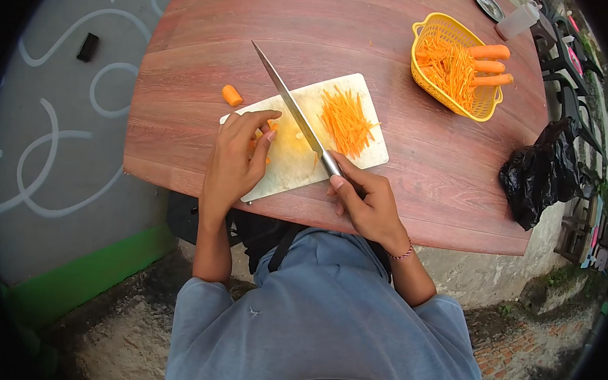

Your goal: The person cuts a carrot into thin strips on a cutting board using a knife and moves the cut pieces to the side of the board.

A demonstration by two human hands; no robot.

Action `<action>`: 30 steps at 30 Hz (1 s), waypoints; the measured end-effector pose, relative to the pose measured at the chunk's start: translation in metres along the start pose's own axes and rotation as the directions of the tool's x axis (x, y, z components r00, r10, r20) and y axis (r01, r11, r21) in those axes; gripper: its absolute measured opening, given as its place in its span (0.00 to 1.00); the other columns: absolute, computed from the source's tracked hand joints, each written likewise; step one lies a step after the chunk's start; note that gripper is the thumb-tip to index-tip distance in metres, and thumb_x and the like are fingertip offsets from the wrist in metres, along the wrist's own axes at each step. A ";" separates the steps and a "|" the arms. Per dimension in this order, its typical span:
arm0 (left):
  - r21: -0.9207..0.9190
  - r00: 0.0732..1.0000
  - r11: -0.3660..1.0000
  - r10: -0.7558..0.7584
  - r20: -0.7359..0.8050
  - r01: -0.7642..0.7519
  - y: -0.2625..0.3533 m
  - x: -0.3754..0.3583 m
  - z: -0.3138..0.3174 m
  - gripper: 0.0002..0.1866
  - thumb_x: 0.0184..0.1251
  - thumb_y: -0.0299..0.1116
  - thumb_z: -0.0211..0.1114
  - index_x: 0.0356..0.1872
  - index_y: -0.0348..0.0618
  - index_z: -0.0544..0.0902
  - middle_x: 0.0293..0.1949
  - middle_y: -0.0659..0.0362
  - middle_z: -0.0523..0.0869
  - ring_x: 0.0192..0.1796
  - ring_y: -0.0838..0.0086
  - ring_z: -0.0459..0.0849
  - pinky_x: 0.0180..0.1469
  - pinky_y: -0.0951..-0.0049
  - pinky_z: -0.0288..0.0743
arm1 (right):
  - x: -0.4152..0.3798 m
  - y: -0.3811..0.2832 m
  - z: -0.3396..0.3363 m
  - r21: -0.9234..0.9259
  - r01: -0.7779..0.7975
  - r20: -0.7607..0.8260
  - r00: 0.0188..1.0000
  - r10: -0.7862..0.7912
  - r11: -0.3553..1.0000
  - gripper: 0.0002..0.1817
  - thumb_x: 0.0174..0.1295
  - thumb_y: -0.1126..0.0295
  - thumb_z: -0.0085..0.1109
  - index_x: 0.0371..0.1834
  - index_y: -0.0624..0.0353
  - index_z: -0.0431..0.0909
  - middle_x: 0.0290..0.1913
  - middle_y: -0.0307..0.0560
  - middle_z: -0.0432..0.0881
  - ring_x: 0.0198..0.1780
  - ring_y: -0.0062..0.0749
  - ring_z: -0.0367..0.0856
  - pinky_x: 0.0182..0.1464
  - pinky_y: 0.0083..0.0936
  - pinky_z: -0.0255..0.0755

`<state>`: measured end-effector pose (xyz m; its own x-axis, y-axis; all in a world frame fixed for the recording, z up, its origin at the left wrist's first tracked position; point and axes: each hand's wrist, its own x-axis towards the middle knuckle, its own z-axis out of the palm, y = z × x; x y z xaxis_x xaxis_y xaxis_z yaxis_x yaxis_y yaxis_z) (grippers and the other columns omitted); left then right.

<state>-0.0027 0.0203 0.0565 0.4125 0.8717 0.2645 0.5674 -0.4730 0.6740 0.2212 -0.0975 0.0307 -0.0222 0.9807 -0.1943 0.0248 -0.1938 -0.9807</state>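
The handle of a long kitchen knife (294,110) is in my right hand (371,202). Its blade slants up and left across the white cutting board (298,179). Over the board's left end, my left hand (241,149) curls its fingers around carrot pieces (273,126); most of these are hidden beneath the hand. A pile of thin carrot strips (347,120) lies on the board's right half, to the right of the blade. Just beyond the board's upper left corner, a short carrot stub (232,95) rests on the table.
On the wooden table (258,15), a yellow basket (488,107) at the upper right holds carrot strips and whole carrots (489,67). A black plastic bag (542,171) hangs by the right edge. A clear bottle (517,22) and a metal dish (489,6) stand at the far right.
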 end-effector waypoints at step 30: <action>0.229 0.985 0.966 0.148 -0.092 -0.124 -0.002 -0.014 0.035 0.09 0.69 0.35 0.74 0.47 0.49 0.92 0.50 0.68 0.93 0.55 0.68 0.82 0.61 0.52 0.58 | -0.017 -0.025 0.001 -0.139 -0.163 -0.132 0.981 0.144 0.977 0.26 0.83 0.68 0.57 0.80 0.61 0.74 0.32 0.42 0.87 0.26 0.17 0.80 0.31 0.23 0.76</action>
<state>0.0155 0.0046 0.0268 0.4245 0.8002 0.4238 0.6599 -0.5938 0.4603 0.2202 -0.1096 0.0589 0.1138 0.9373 -0.3295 0.1671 -0.3450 -0.9236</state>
